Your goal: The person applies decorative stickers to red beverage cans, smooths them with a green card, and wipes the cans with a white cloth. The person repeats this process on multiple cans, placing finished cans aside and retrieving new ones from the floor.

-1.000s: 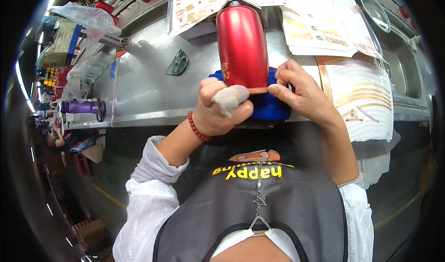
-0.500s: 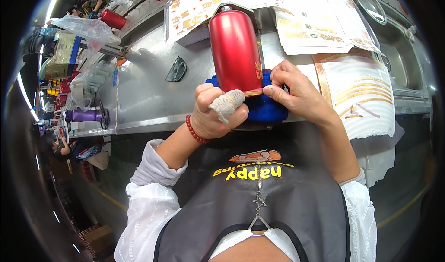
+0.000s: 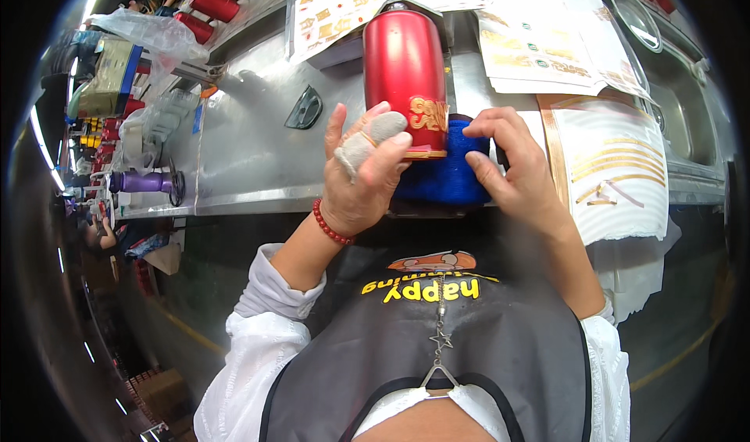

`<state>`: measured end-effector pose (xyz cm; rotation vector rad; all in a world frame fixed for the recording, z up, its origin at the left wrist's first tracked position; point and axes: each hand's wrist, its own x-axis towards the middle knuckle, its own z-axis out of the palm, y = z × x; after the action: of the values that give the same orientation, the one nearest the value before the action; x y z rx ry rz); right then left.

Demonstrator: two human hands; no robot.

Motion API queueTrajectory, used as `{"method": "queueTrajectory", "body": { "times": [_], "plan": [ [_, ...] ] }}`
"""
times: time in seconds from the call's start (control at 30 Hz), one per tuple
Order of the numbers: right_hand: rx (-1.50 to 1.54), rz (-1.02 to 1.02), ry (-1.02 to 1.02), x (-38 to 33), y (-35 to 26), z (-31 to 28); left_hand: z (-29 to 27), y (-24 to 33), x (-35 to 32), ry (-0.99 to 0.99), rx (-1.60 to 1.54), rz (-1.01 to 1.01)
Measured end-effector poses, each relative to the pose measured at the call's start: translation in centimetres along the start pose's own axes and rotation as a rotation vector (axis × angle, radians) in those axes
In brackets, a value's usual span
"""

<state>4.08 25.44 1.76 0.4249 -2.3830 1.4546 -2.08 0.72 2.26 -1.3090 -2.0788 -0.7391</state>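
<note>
A shiny red metal bottle (image 3: 402, 59) lies lengthwise before me, its neck at the far end and its base toward me. Gold decorative lettering (image 3: 428, 114) shows low on its right side, and a thin gold band (image 3: 426, 154) rings the base. Beneath that end is a blue fabric-covered support (image 3: 445, 180). My left hand (image 3: 363, 164), with a cloth cover (image 3: 367, 141) on one finger, rests against the bottle's lower left, fingers spread. My right hand (image 3: 516, 161) is beside the blue support, fingers curved and apart, with nothing visible between them.
A dark, half-round tool (image 3: 305, 107) lies on the metal table (image 3: 250, 145). Printed decal sheets (image 3: 539, 43) are at the back right, above white paper with gold strips (image 3: 613, 164). A sink (image 3: 683, 106) is far right. A purple bottle (image 3: 144, 182) stands left.
The red bottle has rolled about its length, bringing more gold lettering into view. Both hands have loosened from pinching at the base, and their fingers have spread.
</note>
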Motion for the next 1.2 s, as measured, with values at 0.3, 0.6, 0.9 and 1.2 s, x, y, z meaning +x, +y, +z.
{"method": "queueTrajectory", "body": {
  "times": [0.3,0.6,0.9,1.2],
  "plan": [
    [-0.077,-0.053,0.054,-0.4,-0.2,2.1,1.2,1.6,0.5,0.082,-0.557,-0.588],
    [-0.083,-0.055,0.071,-0.4,-0.1,2.5,1.2,2.0,1.5,0.047,-0.501,-0.608],
    [-0.085,-0.060,0.059,-0.3,-0.1,2.5,1.4,1.7,1.2,0.053,-0.573,-0.591],
    [-0.070,-0.039,0.058,-0.4,-0.1,2.6,1.4,1.7,1.3,0.049,-0.583,-0.594]
  ]
}}
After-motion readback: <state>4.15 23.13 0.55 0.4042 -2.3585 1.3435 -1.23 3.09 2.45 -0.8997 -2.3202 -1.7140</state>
